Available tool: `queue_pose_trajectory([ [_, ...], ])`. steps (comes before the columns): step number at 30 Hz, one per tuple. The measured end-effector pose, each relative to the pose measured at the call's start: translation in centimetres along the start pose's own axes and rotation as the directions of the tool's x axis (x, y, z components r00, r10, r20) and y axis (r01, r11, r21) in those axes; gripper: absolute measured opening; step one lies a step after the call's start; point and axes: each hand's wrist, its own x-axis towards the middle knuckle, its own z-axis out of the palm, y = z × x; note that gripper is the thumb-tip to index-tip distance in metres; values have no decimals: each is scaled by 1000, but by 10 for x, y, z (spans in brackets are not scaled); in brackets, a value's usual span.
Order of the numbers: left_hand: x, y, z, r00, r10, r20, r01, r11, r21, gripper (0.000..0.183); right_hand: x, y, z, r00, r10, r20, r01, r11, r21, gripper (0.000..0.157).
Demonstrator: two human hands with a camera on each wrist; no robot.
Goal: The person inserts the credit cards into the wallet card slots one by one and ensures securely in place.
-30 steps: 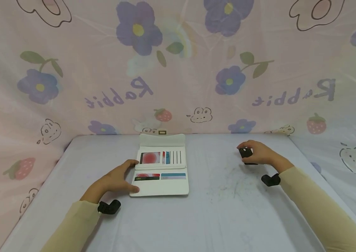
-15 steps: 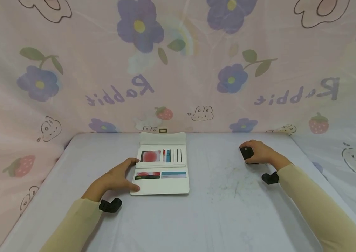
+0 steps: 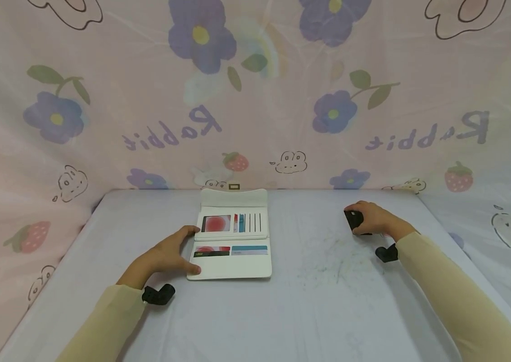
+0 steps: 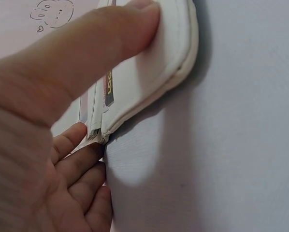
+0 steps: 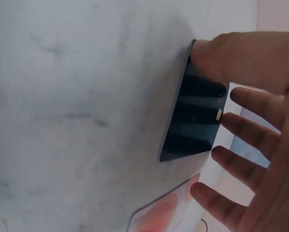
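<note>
A white wallet (image 3: 233,269) lies unfolded, with cards showing in its slots. My left hand (image 3: 165,256) is at its left side; the thumb (image 4: 120,34) rests on the lower panel and the other fingertips touch the side edge near the fold. To the right, my right hand (image 3: 376,219) pinches a black card (image 3: 353,219) by its edges, thumb on one side and fingers on the other. The right wrist view shows a small gold chip on this black card (image 5: 195,118). A coral-patterned card (image 5: 161,212) is under the fingers there, mostly hidden from the head view.
White cloth (image 3: 301,311) covers the table, with faint grey marks (image 3: 337,271) left of my right hand. A printed curtain (image 3: 255,100) stands along the back and sides. Each wrist wears a black camera (image 3: 159,294).
The black card has tilted a little more in my right hand, which is otherwise nearly still. My left hand keeps its place on the wallet. The head view has shifted slightly.
</note>
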Motion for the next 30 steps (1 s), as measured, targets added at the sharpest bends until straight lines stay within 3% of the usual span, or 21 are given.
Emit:
queue_pose_trajectory([
  [30, -2, 2, 2, 1000, -17, -12, 17, 1000, 1, 106, 9, -5, -10, 995, 54, 89, -55, 999, 3, 73],
])
